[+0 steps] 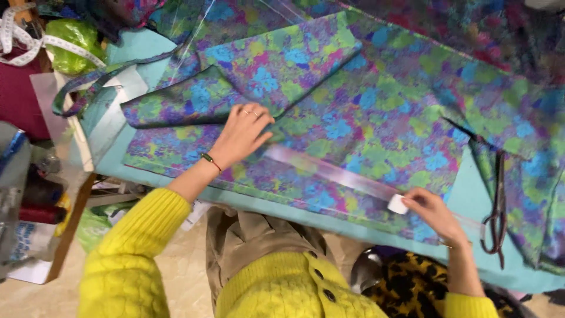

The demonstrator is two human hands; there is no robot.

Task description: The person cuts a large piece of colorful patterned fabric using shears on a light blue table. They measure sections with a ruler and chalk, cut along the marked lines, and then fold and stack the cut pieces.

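Turquoise table [471,197] draped with multicoloured fabric [365,118]. A clear ruler [347,175] is pinned flat by the spread left hand [241,134]; white chalk [398,204] is pinched in the right hand [432,213]. No marked line is visible; scissors [497,212] lie unused.

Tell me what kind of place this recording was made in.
Most likely a sewing or tailoring workroom. Patterned fabric is spread over a teal cutting table, scissors lie on it, a tape measure hangs nearby, and the right hand holds white chalk at a clear ruler.
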